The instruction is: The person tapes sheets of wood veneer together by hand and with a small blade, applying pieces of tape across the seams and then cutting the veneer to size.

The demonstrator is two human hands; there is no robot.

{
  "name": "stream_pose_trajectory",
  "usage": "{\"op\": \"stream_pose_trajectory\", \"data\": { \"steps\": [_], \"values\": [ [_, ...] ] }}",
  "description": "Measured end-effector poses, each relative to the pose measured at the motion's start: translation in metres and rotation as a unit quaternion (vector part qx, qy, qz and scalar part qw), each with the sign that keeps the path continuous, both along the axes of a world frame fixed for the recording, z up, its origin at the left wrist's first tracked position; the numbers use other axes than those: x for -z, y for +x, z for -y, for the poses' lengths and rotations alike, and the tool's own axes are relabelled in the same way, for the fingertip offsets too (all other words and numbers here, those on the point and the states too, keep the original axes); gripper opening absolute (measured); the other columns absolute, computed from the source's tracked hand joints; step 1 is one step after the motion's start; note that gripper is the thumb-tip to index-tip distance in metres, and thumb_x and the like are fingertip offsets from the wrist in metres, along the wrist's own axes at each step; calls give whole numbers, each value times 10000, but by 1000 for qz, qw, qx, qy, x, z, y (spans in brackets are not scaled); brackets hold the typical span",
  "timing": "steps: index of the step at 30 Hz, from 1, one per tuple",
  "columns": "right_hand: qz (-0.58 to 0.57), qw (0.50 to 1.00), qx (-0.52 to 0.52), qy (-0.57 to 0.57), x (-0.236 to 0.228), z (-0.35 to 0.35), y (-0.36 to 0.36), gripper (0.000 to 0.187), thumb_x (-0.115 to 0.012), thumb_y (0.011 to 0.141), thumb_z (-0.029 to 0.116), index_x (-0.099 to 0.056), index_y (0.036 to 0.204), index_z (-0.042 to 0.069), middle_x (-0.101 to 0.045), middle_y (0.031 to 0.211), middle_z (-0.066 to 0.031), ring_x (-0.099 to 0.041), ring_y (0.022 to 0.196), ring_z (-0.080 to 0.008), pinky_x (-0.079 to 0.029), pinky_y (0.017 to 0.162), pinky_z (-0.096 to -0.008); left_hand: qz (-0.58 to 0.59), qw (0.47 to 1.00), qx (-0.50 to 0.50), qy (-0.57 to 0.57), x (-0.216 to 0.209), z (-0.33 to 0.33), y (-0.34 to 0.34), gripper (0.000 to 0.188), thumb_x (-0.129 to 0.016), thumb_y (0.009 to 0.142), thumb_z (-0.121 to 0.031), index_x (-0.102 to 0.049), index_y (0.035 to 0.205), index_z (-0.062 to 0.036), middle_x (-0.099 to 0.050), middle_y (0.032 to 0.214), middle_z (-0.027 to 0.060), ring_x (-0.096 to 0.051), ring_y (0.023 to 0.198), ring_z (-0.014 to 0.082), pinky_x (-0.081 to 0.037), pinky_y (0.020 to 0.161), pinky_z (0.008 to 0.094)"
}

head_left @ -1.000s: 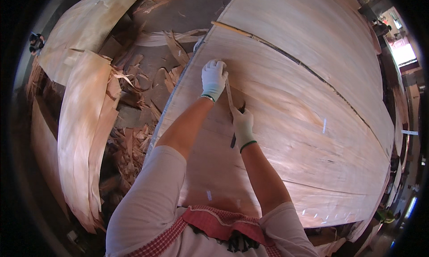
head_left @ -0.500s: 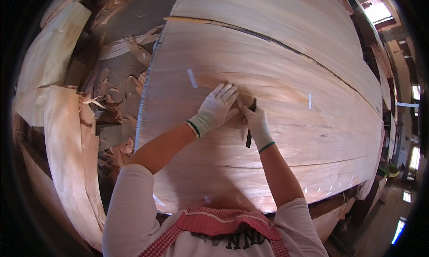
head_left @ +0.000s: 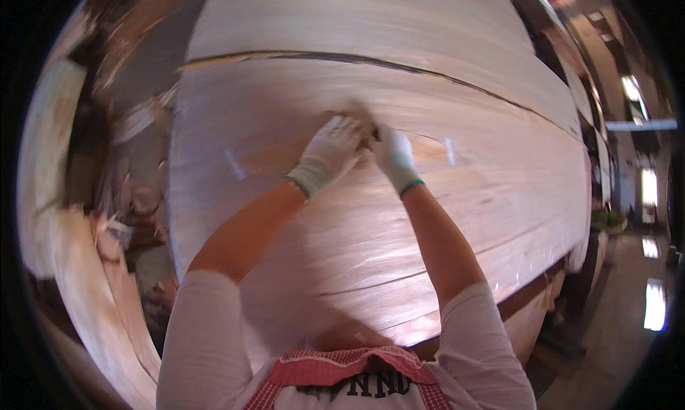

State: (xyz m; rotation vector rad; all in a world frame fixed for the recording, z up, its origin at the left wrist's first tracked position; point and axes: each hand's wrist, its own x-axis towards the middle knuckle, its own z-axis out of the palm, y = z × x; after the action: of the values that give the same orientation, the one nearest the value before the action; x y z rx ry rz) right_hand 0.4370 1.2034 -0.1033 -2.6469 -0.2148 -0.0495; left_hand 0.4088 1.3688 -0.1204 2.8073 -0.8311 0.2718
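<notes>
A broad stack of pale wood veneer sheets (head_left: 342, 231) lies in front of me. My left hand (head_left: 332, 147), in a white knit glove, rests on the top sheet with its fingers stretched forward. Beside it on the right is my gloved right hand (head_left: 393, 153), its fingers closed and blurred. A dark bit shows at those fingers, seemingly part of the dark flat-bladed tool; most of the tool is hidden or smeared. Just beyond both hands a brownish blurred patch (head_left: 353, 112) marks the veneer. Short white tape strips (head_left: 235, 164) lie to either side, another tape strip (head_left: 450, 152) being on the right.
A long dark gap (head_left: 399, 66) crosses the sheet beyond my hands. Curled veneer offcuts (head_left: 71, 274) and torn scraps (head_left: 139, 196) lie to the left. On the right a shiny floor (head_left: 621, 324) runs past the stack's edge.
The view has shifted, so the stack sits further left. My hands have come closer together and moved up in the picture. The dark tool, plain earlier in my right hand, is now mostly out of sight.
</notes>
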Motion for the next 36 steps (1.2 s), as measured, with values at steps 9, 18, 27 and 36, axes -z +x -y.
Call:
{"op": "stream_pose_trajectory", "data": {
  "steps": [9,18,27,36],
  "values": [
    [-140,978,157,2,-8,57,-13,292,-667,796,356,-709,827,69,-697,803,-176,-686,810,-337,-544,720,-443,-43,990,20,-132,-10,79,-20,410,-553,891,-204,-528,1260,-25,-587,1293,125,-515,1257,233,-299,1132,371],
    [-204,895,281,279,-50,155,-188,280,-642,884,268,-652,856,-10,-638,634,-67,-584,512,-124,-470,479,-272,-172,908,-99,-369,-58,23,-63,386,-471,983,-186,-500,1331,-20,-531,1342,199,-504,1248,322,-395,1033,413],
    [-89,705,511,483,-51,252,-405,258,-567,943,320,-616,951,66,-622,719,-42,-512,498,-86,-398,450,-231,-53,915,-314,-249,21,-147,-281,411,-433,1009,-177,-436,1355,47,-504,1344,217,-510,1221,312,-410,1026,393],
    [-83,757,358,541,-65,292,-427,266,-581,958,307,-610,980,43,-613,721,-59,-477,485,-76,-377,447,-215,-36,906,-294,-301,-55,31,-392,287,-496,952,-100,-551,1206,23,-586,1206,180,-558,1104,325,-422,979,410]
  ]
}}
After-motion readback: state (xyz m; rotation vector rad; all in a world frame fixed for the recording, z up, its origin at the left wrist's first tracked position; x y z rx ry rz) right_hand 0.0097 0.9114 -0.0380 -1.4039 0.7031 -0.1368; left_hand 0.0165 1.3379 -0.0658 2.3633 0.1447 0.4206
